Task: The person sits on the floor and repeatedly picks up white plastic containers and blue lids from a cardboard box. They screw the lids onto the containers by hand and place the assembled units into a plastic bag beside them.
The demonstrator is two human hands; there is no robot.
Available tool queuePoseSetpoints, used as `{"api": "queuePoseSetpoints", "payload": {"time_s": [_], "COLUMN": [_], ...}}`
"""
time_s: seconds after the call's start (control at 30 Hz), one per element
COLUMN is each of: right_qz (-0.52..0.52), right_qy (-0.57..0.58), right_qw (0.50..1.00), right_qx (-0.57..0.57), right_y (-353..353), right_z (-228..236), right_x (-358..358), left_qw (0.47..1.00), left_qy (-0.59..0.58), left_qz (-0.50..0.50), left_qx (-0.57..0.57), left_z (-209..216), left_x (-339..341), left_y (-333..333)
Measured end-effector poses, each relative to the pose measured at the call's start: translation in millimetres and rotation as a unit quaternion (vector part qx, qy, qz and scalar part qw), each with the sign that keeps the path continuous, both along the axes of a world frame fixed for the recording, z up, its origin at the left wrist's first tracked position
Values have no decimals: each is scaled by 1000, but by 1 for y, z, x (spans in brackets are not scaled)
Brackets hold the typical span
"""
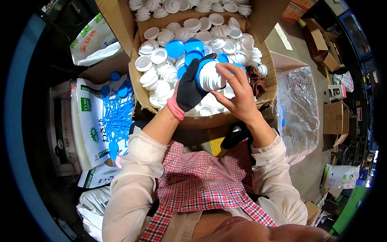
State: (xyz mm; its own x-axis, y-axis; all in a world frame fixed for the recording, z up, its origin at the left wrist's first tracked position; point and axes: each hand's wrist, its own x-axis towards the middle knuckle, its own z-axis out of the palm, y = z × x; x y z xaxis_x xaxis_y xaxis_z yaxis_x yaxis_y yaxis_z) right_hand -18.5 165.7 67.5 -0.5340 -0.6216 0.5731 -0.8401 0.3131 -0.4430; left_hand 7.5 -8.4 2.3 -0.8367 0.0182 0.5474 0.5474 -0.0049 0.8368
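My left hand, in a black glove with a pink cuff, grips a white stepped, ribbed plastic piece with a blue rim. The piece is tilted sideways, its ribbed end toward my right hand. My bare right hand has its fingertips on the ribbed end, thumb below and fingers above. Beneath both hands, many white ribbed plastic pieces fill a cardboard box. Several blue round pieces lie among them. A brown cloth lies at the box's right side.
On the left, blue long-stemmed plastic parts lie on a white printed bag. To the right stands a box lined with clear plastic. Further right are open cardboard boxes and a white bag.
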Motion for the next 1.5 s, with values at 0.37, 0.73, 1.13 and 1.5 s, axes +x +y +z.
{"api": "queuePoseSetpoints", "payload": {"time_s": [0.37, 0.73, 1.13, 1.5], "right_qz": [8, -144, -198, -81], "right_qy": [2, -477, -349, -468], "right_qw": [1000, 841, 877, 865], "right_qx": [8, -213, -264, -162], "right_y": [0, -2, -6, 26], "right_z": [1, -23, -54, -38], "right_x": [0, -14, -37, -40], "left_qw": [991, 988, 946, 905], "left_qy": [-33, -132, -211, -361], "left_qz": [-81, -62, 139, -168], "left_qx": [105, -39, -203, 148], "left_z": [18, 21, 12, -23], "left_x": [6, 5, 20, -13], "left_y": [0, 12, 34, 14]}}
